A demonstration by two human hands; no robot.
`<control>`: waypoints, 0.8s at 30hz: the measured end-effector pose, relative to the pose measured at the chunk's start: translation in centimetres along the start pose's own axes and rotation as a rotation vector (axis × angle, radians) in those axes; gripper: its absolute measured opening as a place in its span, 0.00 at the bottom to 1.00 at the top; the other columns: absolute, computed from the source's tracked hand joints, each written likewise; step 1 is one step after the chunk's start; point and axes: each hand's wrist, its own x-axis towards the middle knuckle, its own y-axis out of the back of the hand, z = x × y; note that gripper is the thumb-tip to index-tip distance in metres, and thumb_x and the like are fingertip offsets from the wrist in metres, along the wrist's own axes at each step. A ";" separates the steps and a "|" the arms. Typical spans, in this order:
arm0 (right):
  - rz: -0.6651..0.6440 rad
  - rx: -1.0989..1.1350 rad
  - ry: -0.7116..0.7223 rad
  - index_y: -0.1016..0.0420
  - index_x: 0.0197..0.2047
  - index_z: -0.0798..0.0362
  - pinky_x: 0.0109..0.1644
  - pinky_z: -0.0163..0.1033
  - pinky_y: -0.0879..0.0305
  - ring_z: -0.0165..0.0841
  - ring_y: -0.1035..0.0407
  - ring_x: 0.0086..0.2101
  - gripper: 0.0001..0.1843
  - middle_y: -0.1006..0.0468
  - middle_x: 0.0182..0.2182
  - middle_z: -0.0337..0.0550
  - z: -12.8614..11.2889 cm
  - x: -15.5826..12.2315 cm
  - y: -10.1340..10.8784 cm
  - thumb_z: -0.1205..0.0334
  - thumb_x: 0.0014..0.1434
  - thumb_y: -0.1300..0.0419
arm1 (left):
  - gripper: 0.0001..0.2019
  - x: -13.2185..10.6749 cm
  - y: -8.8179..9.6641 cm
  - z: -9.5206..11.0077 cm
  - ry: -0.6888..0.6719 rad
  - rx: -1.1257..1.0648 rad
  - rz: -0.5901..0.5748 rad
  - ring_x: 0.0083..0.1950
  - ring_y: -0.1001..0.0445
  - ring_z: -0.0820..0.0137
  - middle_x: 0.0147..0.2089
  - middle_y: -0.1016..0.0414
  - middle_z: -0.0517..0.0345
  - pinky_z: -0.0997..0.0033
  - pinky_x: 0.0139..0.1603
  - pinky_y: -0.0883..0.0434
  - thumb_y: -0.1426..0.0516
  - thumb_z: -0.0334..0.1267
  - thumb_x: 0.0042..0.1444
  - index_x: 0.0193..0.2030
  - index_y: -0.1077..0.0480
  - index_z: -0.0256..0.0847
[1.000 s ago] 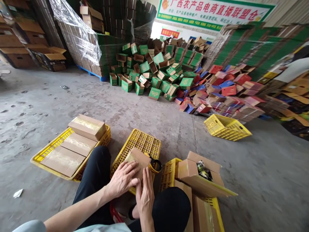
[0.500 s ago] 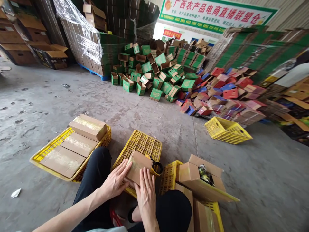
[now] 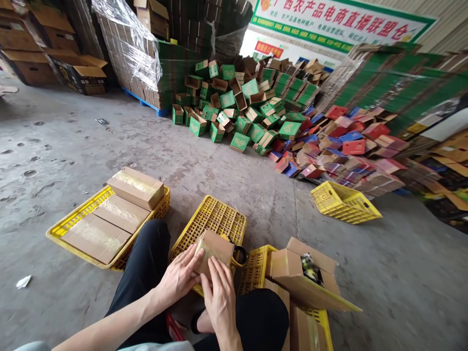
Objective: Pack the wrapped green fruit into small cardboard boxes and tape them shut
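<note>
My left hand (image 3: 180,274) and my right hand (image 3: 222,293), both open, fingers laid on the taped side of a small brown cardboard box (image 3: 218,245), this box on a yellow latticed plastic crate (image 3: 224,217), a black-and-yellow ring-shaped tool (image 3: 244,252) just beside.

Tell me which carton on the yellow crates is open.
Beside the right knee, the topmost carton: flaps spread, contents showing. The carton under the fingers and the others look closed.

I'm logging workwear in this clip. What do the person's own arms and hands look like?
The left hand and right hand are bare: no gloves, rings or watch show. The left forearm is bare too, with pale bluish cloth, probably a sleeve, at the picture's lower-left edge.
</note>
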 end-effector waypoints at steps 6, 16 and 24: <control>0.015 -0.003 -0.011 0.38 0.75 0.50 0.62 0.61 0.26 0.51 0.33 0.64 0.31 0.27 0.66 0.52 -0.5 0.5 -1.3 0.55 0.73 0.43 | 0.31 1.5 1.7 0.0 -0.080 0.009 -0.069 0.81 0.52 0.50 0.81 0.53 0.41 0.47 0.74 0.35 0.41 0.37 0.64 0.73 0.40 0.38; 0.014 0.148 -0.044 0.25 0.63 0.50 0.59 0.53 0.23 0.45 0.26 0.55 0.19 0.19 0.54 0.50 0.1 1.4 -0.7 0.56 0.72 0.40 | 0.32 3.1 2.8 -1.3 -0.158 0.034 -0.171 0.76 0.38 0.52 0.75 0.36 0.42 0.50 0.70 0.32 0.37 0.48 0.64 0.71 0.37 0.43; 0.086 0.069 -0.178 0.28 0.67 0.52 0.59 0.53 0.25 0.45 0.26 0.54 0.22 0.21 0.56 0.54 0.6 2.2 -1.6 0.54 0.76 0.49 | 0.47 4.4 2.4 -0.3 -0.143 0.064 -0.244 0.74 0.37 0.48 0.72 0.34 0.39 0.46 0.74 0.40 0.33 0.60 0.55 0.75 0.44 0.41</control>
